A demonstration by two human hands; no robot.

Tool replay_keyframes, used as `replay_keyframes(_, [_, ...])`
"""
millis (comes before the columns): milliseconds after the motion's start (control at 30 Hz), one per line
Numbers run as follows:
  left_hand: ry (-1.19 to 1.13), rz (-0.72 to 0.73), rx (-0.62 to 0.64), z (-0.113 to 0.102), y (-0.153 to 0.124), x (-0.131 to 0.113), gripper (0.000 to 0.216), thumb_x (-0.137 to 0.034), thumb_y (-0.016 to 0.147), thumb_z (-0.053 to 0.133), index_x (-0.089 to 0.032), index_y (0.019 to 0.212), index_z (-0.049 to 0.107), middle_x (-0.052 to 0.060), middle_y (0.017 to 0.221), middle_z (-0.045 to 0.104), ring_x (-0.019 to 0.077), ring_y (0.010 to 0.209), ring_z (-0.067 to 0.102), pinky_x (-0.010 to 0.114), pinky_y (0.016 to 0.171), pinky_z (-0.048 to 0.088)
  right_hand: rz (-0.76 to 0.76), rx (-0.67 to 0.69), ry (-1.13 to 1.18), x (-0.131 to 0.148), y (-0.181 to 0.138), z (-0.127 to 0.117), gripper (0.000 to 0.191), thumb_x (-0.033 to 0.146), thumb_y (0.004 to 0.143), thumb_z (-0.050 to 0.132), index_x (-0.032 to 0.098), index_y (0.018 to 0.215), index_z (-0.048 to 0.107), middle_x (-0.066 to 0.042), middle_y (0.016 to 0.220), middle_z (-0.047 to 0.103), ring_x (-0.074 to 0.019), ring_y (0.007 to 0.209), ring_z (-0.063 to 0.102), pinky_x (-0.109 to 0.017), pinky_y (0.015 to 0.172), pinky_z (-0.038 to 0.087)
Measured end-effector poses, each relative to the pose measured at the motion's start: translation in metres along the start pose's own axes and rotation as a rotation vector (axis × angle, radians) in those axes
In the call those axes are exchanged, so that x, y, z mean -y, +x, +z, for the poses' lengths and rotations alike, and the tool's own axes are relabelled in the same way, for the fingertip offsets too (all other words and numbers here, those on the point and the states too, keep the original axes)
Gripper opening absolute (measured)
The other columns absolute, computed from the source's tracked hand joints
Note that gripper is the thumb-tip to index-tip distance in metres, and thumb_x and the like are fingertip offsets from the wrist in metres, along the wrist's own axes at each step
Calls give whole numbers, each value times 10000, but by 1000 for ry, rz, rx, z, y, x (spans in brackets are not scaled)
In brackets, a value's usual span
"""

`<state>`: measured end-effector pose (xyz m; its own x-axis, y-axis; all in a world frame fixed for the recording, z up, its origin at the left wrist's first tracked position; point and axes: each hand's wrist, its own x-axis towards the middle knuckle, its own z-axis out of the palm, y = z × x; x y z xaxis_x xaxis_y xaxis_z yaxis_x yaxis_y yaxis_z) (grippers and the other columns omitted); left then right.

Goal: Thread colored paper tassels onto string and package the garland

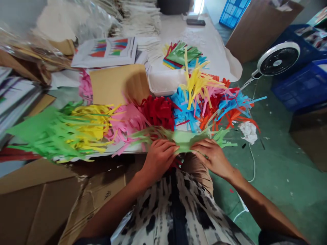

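Observation:
A light green fringed tissue paper (182, 139) stretches between my two hands at the table's front edge, its cut strips fanning out on both sides. My left hand (161, 154) pinches its left part, fingers curled over it. At the right part my right hand (209, 154) grips it, thumb below and fingers on top. Just beyond lie fringed paper bundles: red (158, 110), blue (185, 107), pink (129, 120), yellow (92, 124) and green (48, 131). A yellow tassel (196, 83) rests on mixed orange, blue and pink strips to the right.
A white tray (165, 81) and a brown cardboard sheet (114, 83) lie behind the bundles. Printed packets (107, 52) and another fringed stack (182, 54) sit farther back. A white fan (278, 59) stands at right. Cardboard (33, 197) is at lower left; crumpled white paper (247, 132) is at right.

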<state>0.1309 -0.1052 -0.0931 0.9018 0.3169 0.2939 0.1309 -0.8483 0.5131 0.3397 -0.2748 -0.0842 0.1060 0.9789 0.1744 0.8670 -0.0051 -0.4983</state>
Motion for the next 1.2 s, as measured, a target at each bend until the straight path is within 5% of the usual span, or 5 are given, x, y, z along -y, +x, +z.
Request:
replay_keyframes(233, [102,-249,-9,-4,24,13,234,-353,1020,597,-207,914,747,64,901,789,265,888,683,400,794,466,312,-65,-18,4,21,3,431,484,1079,469,216,792,648,-35,711,648,-200,700,602,-314,686,386])
replay_keyframes(567, [341,-439,174,-12,43,2,209,-392,982,644,-204,940,727,84,872,758,270,881,698,348,749,421,505,-75,-185,11,30,15,217,382,1004,583,220,1033,725,-80,954,779,-279,860,707,-363,756,452])
replay_keyframes(900, [366,-337,109,-7,41,4,164,-327,972,659,-196,878,691,70,818,732,269,853,676,364,736,438,561,-58,-180,8,36,14,175,389,974,622,236,999,706,-65,952,792,-283,847,731,-355,695,427])
replay_keyframes(1033, [400,-245,-37,-6,39,2,236,-284,953,687,-152,1149,699,111,1040,752,304,979,654,423,827,487,586,-26,-167,6,39,12,188,411,969,636,248,1038,701,-60,922,791,-279,826,728,-343,657,402])
replay_keyframes(1200, [418,178,-79,-3,37,7,363,-172,1004,613,-276,1349,661,36,1306,730,268,1242,602,475,1136,414,553,-69,-292,5,39,6,236,394,957,652,221,1116,672,-64,821,757,-287,750,684,-362,649,378])
